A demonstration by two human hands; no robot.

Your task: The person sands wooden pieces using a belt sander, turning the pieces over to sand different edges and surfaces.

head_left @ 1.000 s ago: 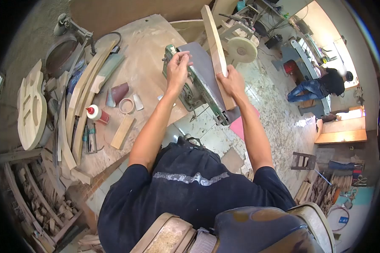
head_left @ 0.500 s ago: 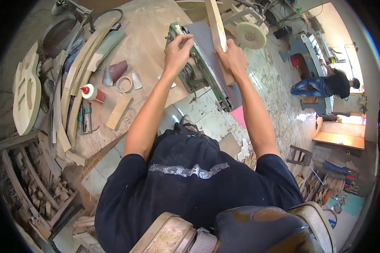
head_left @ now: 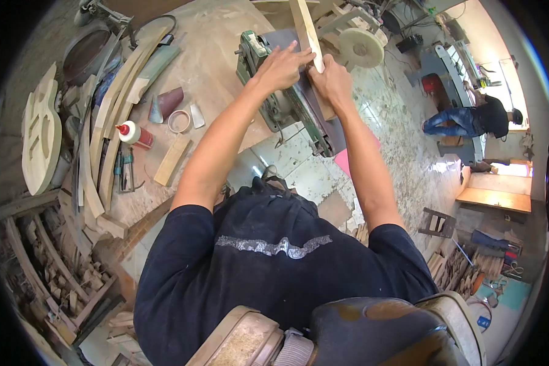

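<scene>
A long pale wooden bar lies along the grey belt of a green belt sander at the table's edge. My right hand is wrapped round the bar's near part, thumb on top. Over the belt, my left hand has its fingers spread, with the fingertips at the left side of the bar just above my right hand. Whether they press on it is hard to tell. The bar's lower end is partly hidden behind my right hand.
On the wooden table are a glue bottle, a tape roll, a small wood block, clamps and curved wooden strips. A round disc stands beyond the sander. Another person works at the far right.
My left hand has moved right from the sander's left side to the bar, its fingers now spread. My right hand keeps its hold on the bar.
</scene>
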